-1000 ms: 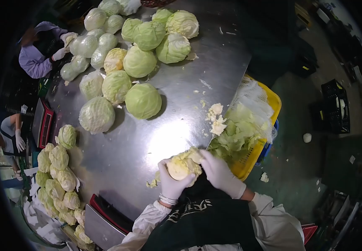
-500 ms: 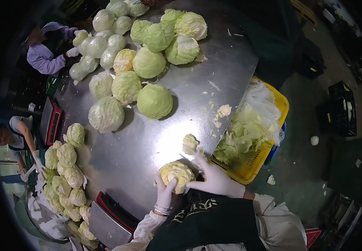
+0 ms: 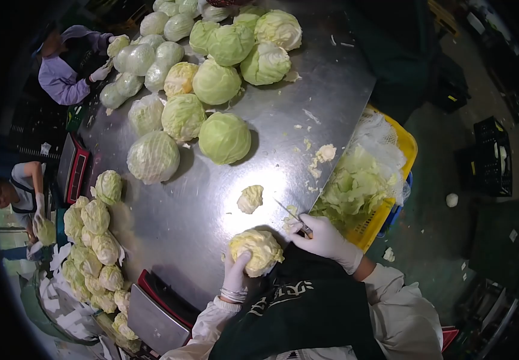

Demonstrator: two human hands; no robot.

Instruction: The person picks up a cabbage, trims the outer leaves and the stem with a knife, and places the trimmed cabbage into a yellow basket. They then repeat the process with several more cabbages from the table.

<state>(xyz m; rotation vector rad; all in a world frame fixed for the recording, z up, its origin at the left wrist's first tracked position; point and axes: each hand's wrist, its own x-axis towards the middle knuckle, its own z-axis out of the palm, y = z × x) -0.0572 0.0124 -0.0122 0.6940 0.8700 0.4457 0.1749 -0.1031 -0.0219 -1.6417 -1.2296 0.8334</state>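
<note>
A pale yellow cabbage (image 3: 256,252) with ragged, trimmed leaves rests against my left hand (image 3: 236,273). That hand wears a white glove, its thumb and fingers wrapped around the cabbage's left side. To the right, my gloved right hand (image 3: 327,243) grips a knife (image 3: 292,215), whose thin blade points up and left over the metal table (image 3: 199,210). The blade is apart from the cabbage. Beyond the cabbage lies a cut piece of cabbage leaf (image 3: 250,199), and a small green scrap sits by the knife.
Several green cabbages (image 3: 224,138) stand farther back, near plastic-wrapped ones (image 3: 136,58). Trimmed cabbages (image 3: 96,217) are piled at left beside a scale (image 3: 159,321). A yellow basket (image 3: 408,147) of leaves adjoins the right table edge. Two people (image 3: 67,78) work at the left.
My right hand has moved right, away from the cabbage, with the knife now plainly visible. The cut leaf piece lies farther left. The lower-left person now holds a cabbage.
</note>
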